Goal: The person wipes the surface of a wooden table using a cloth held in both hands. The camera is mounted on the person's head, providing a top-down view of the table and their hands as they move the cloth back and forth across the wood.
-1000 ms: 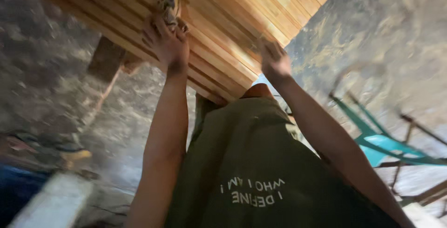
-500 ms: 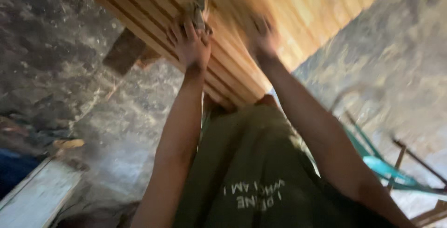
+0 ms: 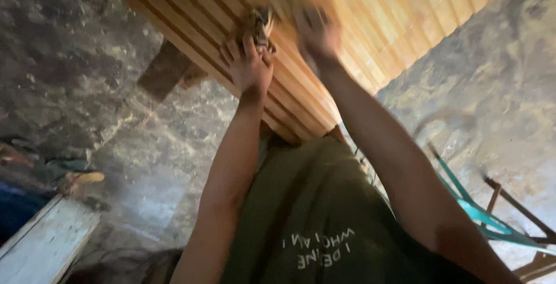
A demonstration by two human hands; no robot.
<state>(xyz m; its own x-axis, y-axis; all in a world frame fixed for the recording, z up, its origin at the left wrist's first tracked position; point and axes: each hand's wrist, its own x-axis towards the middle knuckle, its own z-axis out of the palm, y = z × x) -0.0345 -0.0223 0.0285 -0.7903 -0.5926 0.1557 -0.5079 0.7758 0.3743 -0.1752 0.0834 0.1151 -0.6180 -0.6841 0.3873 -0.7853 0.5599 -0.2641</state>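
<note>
A panel of long varnished wooden slats (image 3: 370, 17) stretches across the top of the view. My left hand (image 3: 249, 66) reaches up to it and presses a small crumpled brownish wad (image 3: 263, 23) against the slats with its fingertips. My right hand (image 3: 315, 35) lies on the slats just to the right of the wad, blurred by motion, so its fingers and grip are unclear. Both bare forearms stretch out from my olive-green shirt (image 3: 313, 214).
Rough mottled stone ground (image 3: 87, 58) surrounds the panel. A dark wooden block (image 3: 165, 72) sticks out under the panel's left edge. A pale plank (image 3: 46, 243) lies at bottom left, a teal metal frame (image 3: 480, 214) at right.
My right hand has slid left along the slats until it is close beside the left hand. The left hand stays pressed on the wad.
</note>
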